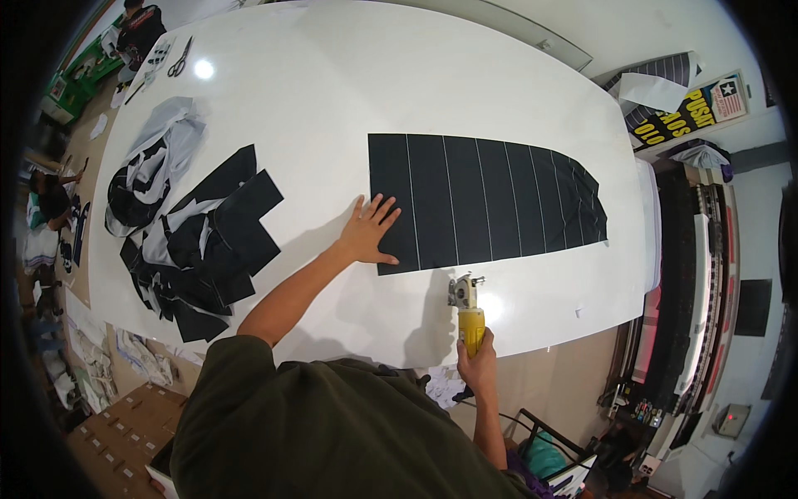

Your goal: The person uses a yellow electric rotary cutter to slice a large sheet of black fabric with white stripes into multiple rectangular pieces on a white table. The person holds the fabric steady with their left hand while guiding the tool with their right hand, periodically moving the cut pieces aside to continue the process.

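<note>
A black fabric piece (465,200) with several pale crosswise lines lies on the white table (332,75). My left hand (369,231) rests flat on its left end, fingers spread. In my right hand (477,366) is a yellow-handled electric rotary cutter (470,324), held by its body. The cutter's metal head stands just off the fabric's near edge, not touching it as far as I can see. At its right end the fabric narrows and wrinkles.
Cut black pieces (237,241) lie heaped at the left, beside grey and black fabric in clear plastic (162,158). Scissors (180,58) sit at the far left. Fabric rolls (690,274) line the right side. Cardboard boxes (125,441) stand at lower left. Other people work beyond the table's left side.
</note>
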Demonstrator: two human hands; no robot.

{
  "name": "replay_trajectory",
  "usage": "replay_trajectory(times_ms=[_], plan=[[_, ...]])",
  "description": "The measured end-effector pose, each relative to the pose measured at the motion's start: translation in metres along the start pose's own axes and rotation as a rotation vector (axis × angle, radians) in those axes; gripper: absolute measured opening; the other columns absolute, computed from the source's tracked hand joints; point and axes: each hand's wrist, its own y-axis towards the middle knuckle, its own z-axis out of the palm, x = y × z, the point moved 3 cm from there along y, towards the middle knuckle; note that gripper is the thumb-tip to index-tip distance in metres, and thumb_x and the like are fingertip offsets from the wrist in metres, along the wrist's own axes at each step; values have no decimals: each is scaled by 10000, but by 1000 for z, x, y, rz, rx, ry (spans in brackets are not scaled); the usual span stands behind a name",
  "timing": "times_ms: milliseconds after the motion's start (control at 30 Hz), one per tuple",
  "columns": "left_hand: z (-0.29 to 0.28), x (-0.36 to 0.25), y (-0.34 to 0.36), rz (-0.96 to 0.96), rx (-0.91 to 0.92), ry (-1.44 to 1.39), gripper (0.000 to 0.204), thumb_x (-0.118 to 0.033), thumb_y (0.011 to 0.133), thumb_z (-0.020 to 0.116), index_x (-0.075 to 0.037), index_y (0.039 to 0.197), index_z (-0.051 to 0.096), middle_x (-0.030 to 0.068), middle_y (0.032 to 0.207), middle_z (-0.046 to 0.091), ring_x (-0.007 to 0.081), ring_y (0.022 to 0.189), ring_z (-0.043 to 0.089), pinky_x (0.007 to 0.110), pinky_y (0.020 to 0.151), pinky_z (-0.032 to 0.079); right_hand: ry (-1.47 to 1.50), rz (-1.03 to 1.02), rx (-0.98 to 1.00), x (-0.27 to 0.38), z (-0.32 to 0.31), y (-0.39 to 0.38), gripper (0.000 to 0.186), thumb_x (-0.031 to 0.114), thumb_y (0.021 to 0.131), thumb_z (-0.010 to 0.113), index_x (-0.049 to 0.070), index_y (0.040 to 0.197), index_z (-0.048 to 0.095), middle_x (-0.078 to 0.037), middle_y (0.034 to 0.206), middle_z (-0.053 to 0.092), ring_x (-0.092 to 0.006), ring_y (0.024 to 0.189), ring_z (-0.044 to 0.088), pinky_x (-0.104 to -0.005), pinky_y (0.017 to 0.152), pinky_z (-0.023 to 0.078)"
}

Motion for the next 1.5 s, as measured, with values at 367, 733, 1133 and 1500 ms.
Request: replay_trajectory(times_ms=[367, 733, 1133, 1500], plan=[[-14, 35, -61, -61, -34, 60, 1409, -914, 651, 692, -11, 1645, 266, 218, 1736, 158, 426, 1609, 113, 684, 1260, 92, -34, -70, 185, 56, 60, -33, 671, 267, 957, 697, -43, 1453, 370, -360, 1180, 638, -574, 990, 661, -598, 831, 552], [-10, 39, -62, -84, -38, -19, 1436, -875, 619, 748, -16, 1656, 247, 187, 1746, 159, 378, 1621, 112, 646, 1279, 66, -61, -174, 105, 75, 83, -3, 633, 213, 953, 698, -106, 1393, 373, -383, 1162, 607, -568, 923, 662, -585, 739, 560], [-9, 40, -64, -94, -42, -67, 1409, -817, 624, 790, -23, 1655, 250, 178, 1745, 176, 364, 1626, 102, 630, 1285, 37, 0, -149, 116, 107, 79, 6, 429, 171, 958, 684, -75, 1215, 443, -371, 1042, 617, -566, 939, 632, -572, 789, 517], [-12, 39, -66, -95, -61, -78, 1391, -815, 630, 787, -13, 1643, 273, 176, 1737, 199, 368, 1621, 116, 631, 1286, 54, -66, -205, 97, 126, 90, 53, 488, 219, 967, 676, -64, 1251, 399, -388, 1073, 615, -578, 925, 650, -590, 755, 541]])
